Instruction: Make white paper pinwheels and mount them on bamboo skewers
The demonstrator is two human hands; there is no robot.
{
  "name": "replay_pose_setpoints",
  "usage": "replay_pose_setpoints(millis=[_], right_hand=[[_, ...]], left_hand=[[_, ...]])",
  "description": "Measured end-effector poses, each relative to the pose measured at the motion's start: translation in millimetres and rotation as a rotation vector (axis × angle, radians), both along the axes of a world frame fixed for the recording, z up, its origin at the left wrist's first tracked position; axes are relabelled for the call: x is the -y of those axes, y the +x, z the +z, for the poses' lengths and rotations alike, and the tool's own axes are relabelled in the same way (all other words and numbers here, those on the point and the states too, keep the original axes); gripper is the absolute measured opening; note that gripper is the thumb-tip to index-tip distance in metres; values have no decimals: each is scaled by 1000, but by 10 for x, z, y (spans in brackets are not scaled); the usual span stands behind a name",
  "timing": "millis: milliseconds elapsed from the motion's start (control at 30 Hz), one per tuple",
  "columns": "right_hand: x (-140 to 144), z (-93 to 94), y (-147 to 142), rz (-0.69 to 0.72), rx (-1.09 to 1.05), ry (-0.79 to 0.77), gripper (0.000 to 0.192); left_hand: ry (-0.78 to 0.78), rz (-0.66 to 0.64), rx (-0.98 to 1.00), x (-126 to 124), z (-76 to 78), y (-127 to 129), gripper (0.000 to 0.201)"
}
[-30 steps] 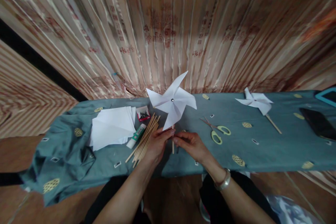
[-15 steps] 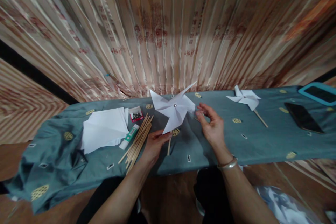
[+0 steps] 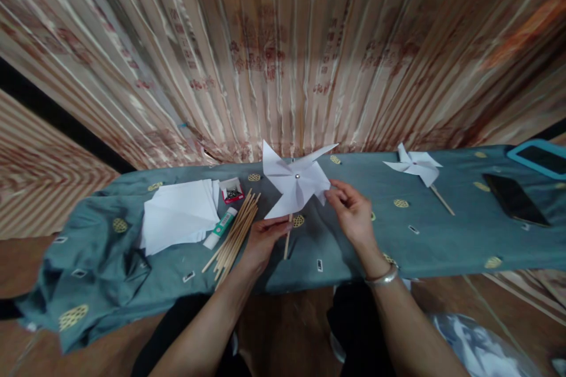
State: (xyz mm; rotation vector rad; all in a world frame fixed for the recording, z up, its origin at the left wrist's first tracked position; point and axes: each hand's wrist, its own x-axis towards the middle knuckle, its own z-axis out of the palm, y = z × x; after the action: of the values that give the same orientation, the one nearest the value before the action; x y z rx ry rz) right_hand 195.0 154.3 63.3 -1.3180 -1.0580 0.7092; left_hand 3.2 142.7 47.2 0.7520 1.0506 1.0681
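Observation:
My left hand (image 3: pixel 266 240) is closed round the thin wooden stick of a white paper pinwheel (image 3: pixel 303 185), just below its blades. The pinwheel stands nearly upright over the table, with a small silver pin at its centre. My right hand (image 3: pixel 351 209), a silver bangle at its wrist, has thumb and fingertips pinched at the edge of the right-hand blade. A second white pinwheel (image 3: pixel 418 166) on a stick lies farther right on the cloth. Close to my left hand is a bundle of wooden sticks (image 3: pixel 234 238).
Left of the sticks lie a green and white glue stick (image 3: pixel 221 228), a small red box (image 3: pixel 232 190) of metal pins and a stack of white paper (image 3: pixel 179 215). A black phone (image 3: pixel 515 199) and a blue-framed device (image 3: pixel 542 158) are at the right. A patterned curtain (image 3: pixel 274 59) hangs behind the table.
My right hand has moved slightly left and its fingertips have come onto the blade's edge. The pinwheel's blades have turned a little clockwise. My left hand keeps its hold on the stick.

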Motion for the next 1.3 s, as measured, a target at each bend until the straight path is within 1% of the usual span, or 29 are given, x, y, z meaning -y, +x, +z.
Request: replay_pose_setpoints(millis=[167,267,600,733,900,1033,1133,1200,1300], right_hand=[[53,34,-108,71,-117,-50,29],[71,48,-162,125,-185,-73,29],[88,69,-257,236,-281,-144,33],[111,110,-312,278,-304,-159,34],[139,135,-342,323,-324,-198,37],[146,135,-344,350,-352,-218,36],[151,133,-367,373,-367,-231,37],[161,135,-398,391,-352,-222,38],[184,141,-456,432,-285,-196,38]], left_hand=[[1,-34,32,-14,9,-13,34],[8,-53,49,-15,12,-14,34],[41,-87,31,-8,17,0,33],[48,-72,37,-6,20,-5,30],[81,-97,47,-8,10,-13,27],[67,-71,47,-3,27,-12,30],[62,-86,66,3,45,-8,35],[68,-97,69,7,47,-3,36],[113,-109,59,13,37,7,28]])
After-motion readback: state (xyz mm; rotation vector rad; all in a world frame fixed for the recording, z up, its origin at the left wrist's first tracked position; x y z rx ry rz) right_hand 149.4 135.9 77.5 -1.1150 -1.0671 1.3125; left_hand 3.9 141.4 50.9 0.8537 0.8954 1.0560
